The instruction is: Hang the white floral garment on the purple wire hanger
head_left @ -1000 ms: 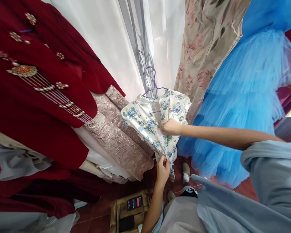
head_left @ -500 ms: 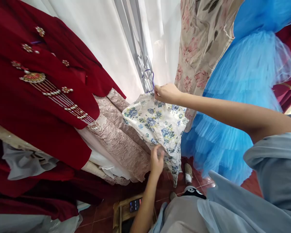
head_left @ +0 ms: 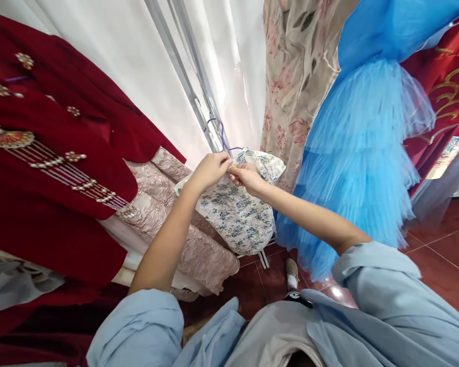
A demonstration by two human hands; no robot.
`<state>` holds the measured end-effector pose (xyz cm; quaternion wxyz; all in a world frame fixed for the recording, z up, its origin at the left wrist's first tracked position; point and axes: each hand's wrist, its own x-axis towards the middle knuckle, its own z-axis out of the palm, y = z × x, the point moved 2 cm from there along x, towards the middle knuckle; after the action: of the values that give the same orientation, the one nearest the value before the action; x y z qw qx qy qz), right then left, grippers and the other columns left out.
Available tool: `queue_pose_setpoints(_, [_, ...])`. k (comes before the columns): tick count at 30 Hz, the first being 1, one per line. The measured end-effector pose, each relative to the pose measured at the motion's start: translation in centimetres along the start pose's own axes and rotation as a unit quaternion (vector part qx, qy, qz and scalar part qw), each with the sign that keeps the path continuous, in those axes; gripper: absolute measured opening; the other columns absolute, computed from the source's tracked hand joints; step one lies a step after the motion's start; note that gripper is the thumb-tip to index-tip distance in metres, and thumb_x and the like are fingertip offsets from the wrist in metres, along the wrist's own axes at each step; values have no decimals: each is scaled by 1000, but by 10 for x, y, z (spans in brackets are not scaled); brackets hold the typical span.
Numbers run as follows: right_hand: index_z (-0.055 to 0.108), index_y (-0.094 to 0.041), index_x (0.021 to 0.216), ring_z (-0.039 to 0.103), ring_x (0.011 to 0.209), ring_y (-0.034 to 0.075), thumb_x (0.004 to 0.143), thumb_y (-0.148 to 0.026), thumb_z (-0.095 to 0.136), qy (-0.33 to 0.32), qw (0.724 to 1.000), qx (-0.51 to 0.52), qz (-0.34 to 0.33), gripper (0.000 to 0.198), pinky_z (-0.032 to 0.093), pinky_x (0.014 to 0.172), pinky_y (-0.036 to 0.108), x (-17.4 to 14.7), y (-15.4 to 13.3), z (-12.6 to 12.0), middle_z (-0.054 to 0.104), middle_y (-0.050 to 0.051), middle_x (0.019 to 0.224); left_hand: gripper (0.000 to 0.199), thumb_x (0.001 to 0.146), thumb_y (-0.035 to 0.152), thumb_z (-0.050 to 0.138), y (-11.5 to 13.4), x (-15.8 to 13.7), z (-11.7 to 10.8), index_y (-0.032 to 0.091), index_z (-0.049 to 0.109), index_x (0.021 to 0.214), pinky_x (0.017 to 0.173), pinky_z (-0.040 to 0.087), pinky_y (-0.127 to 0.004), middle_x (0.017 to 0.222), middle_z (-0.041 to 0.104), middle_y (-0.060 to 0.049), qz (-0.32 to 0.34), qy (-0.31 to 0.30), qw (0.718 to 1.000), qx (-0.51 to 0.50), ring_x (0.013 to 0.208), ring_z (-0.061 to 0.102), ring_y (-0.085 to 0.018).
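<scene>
A white top with blue flowers [head_left: 239, 216] hangs from a purple hanger [head_left: 222, 133] in the middle of the head view. My left hand [head_left: 211, 171] comes in from the left and is closed, thumb and fingers pinched at the upper front of the top. Facing it, my right hand [head_left: 247, 176] is closed in a pinch too. The fingertips of both hands meet just below the hanger. They seem to grip the fabric near the neckline, though the exact bit between them is too small to see.
Grey metal rack bars [head_left: 183, 56] run down behind the hanger, against a white curtain [head_left: 110, 46]. Dark red garments [head_left: 61, 199] and a pink textured dress [head_left: 199, 250] hang at left. A beige floral dress [head_left: 290, 81] and a blue tulle dress [head_left: 355, 153] hang at right. Red floor tiles [head_left: 443, 239] lie below.
My left hand has risen from the lower part of the top to its upper front, beside my right hand. The top now hangs straighter, its lower end no longer bunched to a point.
</scene>
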<state>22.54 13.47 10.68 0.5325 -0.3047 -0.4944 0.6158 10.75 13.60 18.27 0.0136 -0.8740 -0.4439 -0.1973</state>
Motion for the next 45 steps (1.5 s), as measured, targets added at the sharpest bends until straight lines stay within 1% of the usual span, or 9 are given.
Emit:
queue_pose_setpoints(8, [44, -22, 58, 35, 44, 9, 88, -37, 53, 83, 988, -125, -46, 35, 30, 45, 22, 2, 66, -6, 44, -4, 49, 28, 100, 30, 45, -2, 10, 2, 16, 68, 96, 75, 45, -32, 87, 69, -10, 30, 77, 994, 78, 80, 64, -25])
queue_pose_setpoints(14, [38, -24, 53, 43, 51, 13, 80, -33, 48, 166, 944, -276, 76, 30, 34, 50, 23, -83, 189, -41, 42, -3, 47, 46, 100, 52, 49, -8, 13, -17, 13, 70, 87, 71, 46, -32, 68, 64, -4, 25, 97, 995, 16, 66, 59, -18])
queue_pose_setpoints(18, [42, -25, 60, 48, 51, 17, 80, -35, 47, 172, 934, -294, 107, 24, 37, 49, 25, -126, 229, -60, 45, -2, 47, 48, 92, 59, 59, -54, -9, -40, 13, 73, 90, 60, 45, -30, 71, 66, -2, -28, 139, 984, -106, 57, 56, -12])
queue_pose_setpoints(22, [52, -23, 72, 56, 56, 20, 84, -38, 49, 162, 933, -300, 112, 20, 45, 53, 28, -126, 240, -62, 54, 0, 54, 56, 78, 78, 62, -142, -50, -51, 22, 66, 80, 49, 40, -33, 50, 47, 3, -159, 316, 907, -228, 45, 47, -12])
queue_pose_setpoints(26, [58, -20, 86, 62, 61, 22, 85, -36, 52, 150, 933, -306, 119, 16, 51, 61, 33, -124, 246, -56, 61, 2, 62, 66, 76, 93, 43, -193, -93, -9, 28, 45, 64, 47, 36, -33, 40, 15, 8, -290, 373, 803, -362, 41, 38, -14])
queue_pose_setpoints(32, [53, -20, 127, 62, 109, 29, 69, -32, 74, 72, 948, -309, 37, 63, 50, 96, 44, -125, 233, -30, 61, 16, 130, 66, 84, 87, 38, -109, -121, 136, 24, 42, 66, 44, 28, -27, 45, 17, 10, -337, 330, 756, -454, 41, 23, -10])
queue_pose_setpoints(35, [58, -18, 118, 61, 104, 26, 70, -36, 75, -48, 964, -261, -11, 54, 51, 89, 37, -115, 212, -23, 66, 10, 114, 59, 81, 77, 58, -46, -123, 195, 19, 56, 76, 46, 28, -24, 49, 36, 7, -294, 266, 758, -518, 43, 32, -8])
queue_pose_setpoints(39, [56, -17, 72, 46, 60, 13, 80, -39, 65, -134, 943, -303, 37, 25, 41, 59, 26, -111, 178, -50, 51, -4, 63, 49, 80, 64, 71, 2, -133, 222, 15, 66, 85, 61, 42, -25, 67, 58, -2, -213, 150, 800, -541, 61, 53, -13])
queue_pose_setpoints(45, [71, -15, 84, 61, 75, 20, 91, -33, 52, -139, 941, -309, 7, 28, 50, 73, 31, -138, 109, -93, 68, 3, 75, 60, 71, 69, 77, 20, -179, 241, 15, 69, 96, 80, 48, -30, 91, 67, -8, -186, -91, 727, -655, 85, 62, -21])
